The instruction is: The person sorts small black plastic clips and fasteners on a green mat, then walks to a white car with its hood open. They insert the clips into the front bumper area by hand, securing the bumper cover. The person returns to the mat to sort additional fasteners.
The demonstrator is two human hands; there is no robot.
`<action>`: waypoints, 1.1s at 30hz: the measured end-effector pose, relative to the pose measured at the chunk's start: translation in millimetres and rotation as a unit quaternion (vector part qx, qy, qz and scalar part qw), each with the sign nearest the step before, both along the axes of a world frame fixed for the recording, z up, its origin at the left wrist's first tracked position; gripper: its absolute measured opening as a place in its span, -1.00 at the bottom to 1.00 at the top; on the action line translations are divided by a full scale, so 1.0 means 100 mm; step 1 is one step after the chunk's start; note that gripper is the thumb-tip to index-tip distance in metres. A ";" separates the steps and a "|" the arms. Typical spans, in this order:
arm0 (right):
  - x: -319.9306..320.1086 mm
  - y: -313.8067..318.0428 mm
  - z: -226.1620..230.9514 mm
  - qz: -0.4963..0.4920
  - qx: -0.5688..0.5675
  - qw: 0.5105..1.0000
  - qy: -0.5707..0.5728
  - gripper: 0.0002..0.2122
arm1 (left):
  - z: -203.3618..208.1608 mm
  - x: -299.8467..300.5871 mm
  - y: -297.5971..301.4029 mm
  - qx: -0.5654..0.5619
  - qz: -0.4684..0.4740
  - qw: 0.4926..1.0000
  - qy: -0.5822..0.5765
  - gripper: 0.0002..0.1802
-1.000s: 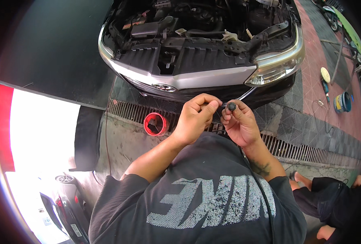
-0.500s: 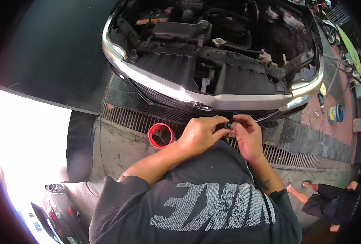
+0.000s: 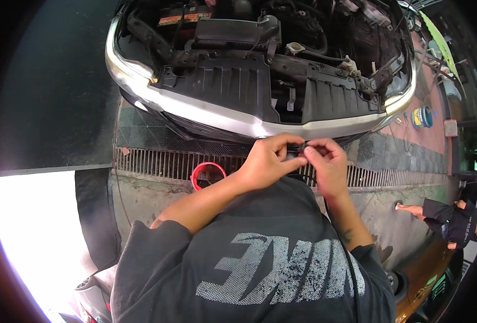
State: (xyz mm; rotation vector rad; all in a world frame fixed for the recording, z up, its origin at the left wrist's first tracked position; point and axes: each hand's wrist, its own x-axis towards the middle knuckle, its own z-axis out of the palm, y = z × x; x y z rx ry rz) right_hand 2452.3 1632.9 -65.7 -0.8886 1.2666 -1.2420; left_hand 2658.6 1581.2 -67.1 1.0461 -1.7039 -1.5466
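Observation:
My left hand point(image 3: 270, 163) and my right hand point(image 3: 329, 166) meet in front of the car's bumper, fingertips pinched together. Between them is a small dark part point(image 3: 302, 147), mostly covered by fingers, so its kind is unclear. Both thumbs and forefingers press on it. Just beyond my hands stands the silver car front point(image 3: 206, 111); its engine bay is exposed, with a black radiator cover point(image 3: 227, 81) and an air-filter housing point(image 3: 230, 33) showing.
A red bucket point(image 3: 196, 173) stands on the floor left of my hands, near a slotted drain grate point(image 3: 157, 164). Farther right are a blue bucket point(image 3: 422, 117) and another person point(image 3: 453, 218). A dark wall panel point(image 3: 55, 91) rises at the left.
My view has turned slightly, shifting the car and red bucket within it. Both hands keep their pinch on the small dark part, and the fingers have drawn a little closer around it.

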 end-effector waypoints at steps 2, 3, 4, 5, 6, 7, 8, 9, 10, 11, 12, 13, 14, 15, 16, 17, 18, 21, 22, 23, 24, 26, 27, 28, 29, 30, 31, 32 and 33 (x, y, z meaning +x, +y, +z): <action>-0.01 -0.14 0.11 -0.046 -0.023 0.998 -0.021 -0.86 | -0.15 -0.03 -0.06 0.235 0.027 0.935 0.265 -0.64; -0.03 -0.19 0.19 -0.039 -0.040 0.998 -0.038 -0.82 | -0.27 -0.01 -0.15 0.361 0.032 0.839 0.406 -0.63; -0.05 -0.23 0.23 -0.032 -0.044 0.998 -0.013 -0.81 | -0.30 0.02 -0.22 0.471 0.039 0.706 0.527 -0.60; -0.08 -0.28 0.27 -0.023 -0.048 0.999 0.011 -0.80 | -0.30 -0.02 -0.27 0.476 0.080 0.699 0.528 -0.52; -0.10 -0.33 0.30 -0.014 -0.054 0.998 0.035 -0.78 | -0.30 -0.05 -0.36 0.467 0.068 0.672 0.571 -0.48; -0.11 -0.35 0.32 -0.002 -0.057 0.997 0.047 -0.76 | -0.29 -0.07 -0.40 0.466 0.077 0.663 0.581 -0.41; -0.07 -0.37 0.29 0.015 -0.101 0.990 0.094 -0.77 | -0.26 -0.08 -0.41 0.464 0.086 0.655 0.590 -0.34; -0.04 -0.42 0.28 0.030 -0.149 0.978 0.144 -0.78 | -0.18 -0.08 -0.43 0.456 0.086 0.653 0.599 -0.28; 0.00 -0.47 0.28 0.045 -0.197 0.960 0.192 -0.79 | -0.11 -0.08 -0.44 0.448 0.085 0.650 0.608 -0.22; 0.03 -0.51 0.33 0.060 -0.227 0.931 0.281 -0.78 | -0.07 -0.08 -0.45 0.440 0.084 0.648 0.616 -0.16; 0.07 -0.56 0.34 0.066 -0.268 0.902 0.333 -0.77 | -0.06 -0.08 -0.45 0.430 0.082 0.650 0.621 -0.12; 0.11 -0.63 0.35 0.071 -0.308 0.868 0.382 -0.76 | -0.06 -0.08 -0.46 0.421 0.080 0.652 0.625 -0.08; 0.14 -0.68 0.36 0.076 -0.347 0.830 0.430 -0.75 | -0.06 -0.08 -0.46 0.413 0.078 0.654 0.629 -0.03; 0.17 -0.70 0.36 0.075 -0.377 0.799 0.462 -0.70 | -0.05 -0.07 -0.46 0.413 0.081 0.655 0.627 -0.02; 0.20 -0.72 0.35 0.076 -0.398 0.779 0.479 -0.68 | -0.04 -0.07 -0.45 0.413 0.085 0.656 0.626 -0.01; 0.22 -0.73 0.34 0.076 -0.418 0.758 0.495 -0.67 | -0.04 -0.05 -0.45 0.414 0.088 0.656 0.624 0.00; 0.23 -0.72 0.30 0.076 -0.435 0.738 0.509 -0.66 | -0.07 -0.04 -0.44 0.406 0.076 0.661 0.626 0.00; 0.30 -0.71 0.20 0.077 -0.444 0.716 0.533 -0.63 | -0.14 -0.02 -0.41 0.388 0.056 0.680 0.620 0.01; 0.32 -0.71 0.19 0.080 -0.444 0.712 0.538 -0.62 | -0.12 -0.01 -0.39 0.396 0.069 0.679 0.614 0.01; 0.34 -0.69 0.20 0.092 -0.430 0.717 0.541 -0.61 | -0.10 0.00 -0.38 0.405 0.081 0.679 0.607 0.00; 0.36 -0.67 0.23 0.102 -0.418 0.722 0.542 -0.61 | -0.10 0.01 -0.36 0.412 0.093 0.680 0.599 0.00; 0.39 -0.63 0.25 0.117 -0.402 0.731 0.539 -0.59 | -0.13 0.05 -0.33 0.421 0.091 0.680 0.593 -0.01; 0.40 -0.61 0.26 0.121 -0.399 0.734 0.535 -0.58 | -0.12 0.06 -0.33 0.425 0.089 0.680 0.590 -0.01; 0.41 -0.59 0.27 0.124 -0.396 0.738 0.532 -0.57 | -0.09 0.08 -0.31 0.432 0.095 0.687 0.577 -0.02; 0.44 -0.58 0.28 0.129 -0.396 0.736 0.534 -0.57 | -0.06 0.10 -0.30 0.438 0.102 0.694 0.563 -0.02; 0.47 -0.57 0.32 0.135 -0.397 0.733 0.535 -0.57 | -0.03 0.12 -0.29 0.443 0.109 0.699 0.551 -0.03; 0.51 -0.56 0.35 0.142 -0.397 0.730 0.537 -0.57 | -0.04 0.13 -0.29 0.441 0.109 0.703 0.547 -0.03; 0.56 -0.56 0.37 0.147 -0.394 0.730 0.539 -0.57 | -0.07 0.13 -0.29 0.440 0.110 0.707 0.543 -0.03; 0.62 -0.54 0.39 0.150 -0.389 0.730 0.541 -0.58 | -0.10 0.13 -0.29 0.439 0.109 0.711 0.538 -0.04</action>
